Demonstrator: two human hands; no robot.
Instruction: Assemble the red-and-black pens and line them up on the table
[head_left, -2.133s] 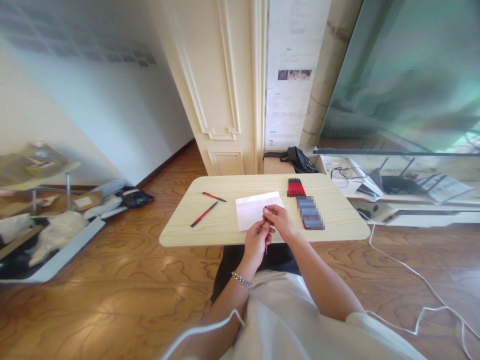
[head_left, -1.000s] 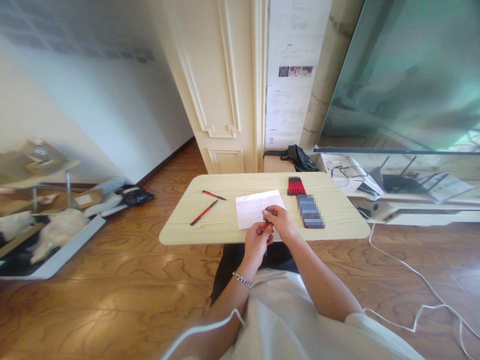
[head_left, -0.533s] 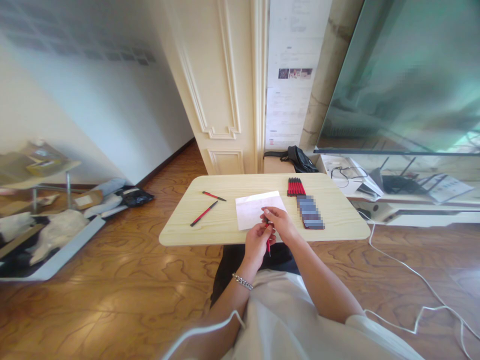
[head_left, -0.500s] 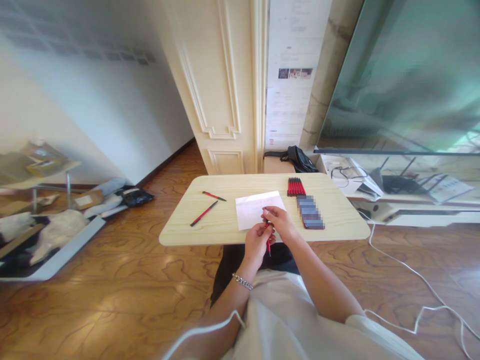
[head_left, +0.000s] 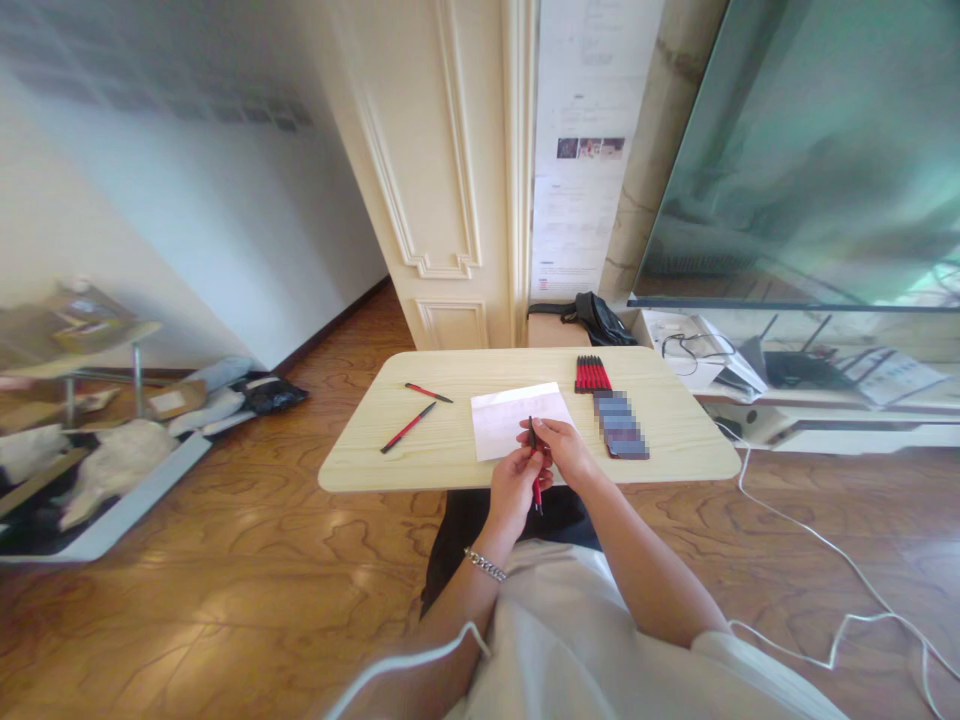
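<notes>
Both hands meet over the near edge of a small pale wooden table (head_left: 675, 440) and hold one red and black pen (head_left: 534, 462), which stands almost upright. My left hand (head_left: 514, 490) grips its lower part, a bracelet on that wrist. My right hand (head_left: 562, 448) pinches its upper part. Just behind the hands lies a white sheet of paper (head_left: 504, 418). Two loose red pens (head_left: 409, 427) (head_left: 428, 392) lie on the table's left side. A bundle of red pens (head_left: 592, 374) lies at the back right, with a dark blurred flat object (head_left: 619, 431) beside my right hand.
A black bag (head_left: 596, 318) sits on a low stand behind the table. To the right stands a large screen on a low white unit with a router and cables (head_left: 787, 368). A white cable (head_left: 810, 540) trails over the wooden floor. Clutter and a tray (head_left: 97, 470) lie at the left.
The pen's dark upper end now shows above my right fingers; earlier it was hidden in the hands. Both hands stay in the same place over the table edge.
</notes>
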